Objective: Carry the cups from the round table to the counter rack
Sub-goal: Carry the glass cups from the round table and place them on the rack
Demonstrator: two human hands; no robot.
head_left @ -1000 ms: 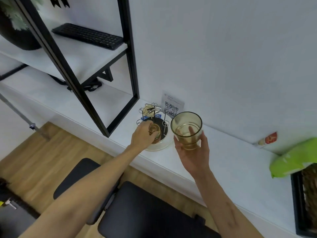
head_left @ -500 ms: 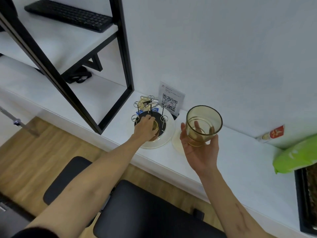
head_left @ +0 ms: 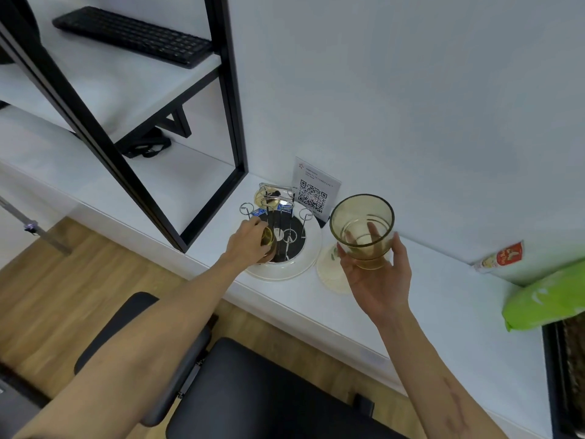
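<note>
At the wire rack (head_left: 278, 231) on the white counter (head_left: 411, 308), the left hand (head_left: 248, 245) is curled around a small amber cup (head_left: 267, 237), pressing it in among the rack's upright prongs; whether the cup already sits on a prong or only leans against one is hard to tell, since the fingers cover most of it. Beside it, the right hand (head_left: 378, 277) grips a larger amber glass cup (head_left: 362, 229) from below, mouth up and raised clear of the counter (fingertips show through the glass). The rack stands on a round white plate (head_left: 305, 267), and another amber cup (head_left: 264, 194) appears to hang on its far side. Just beyond the rack, a QR code card (head_left: 315, 188) leans against the wall. A pale saucer (head_left: 329, 274) lies beneath the raised cup. Farther right sit a small packet (head_left: 501, 256) and a green bag (head_left: 544, 301). On the shelf to the upper left rests a black keyboard (head_left: 133, 34).
</note>
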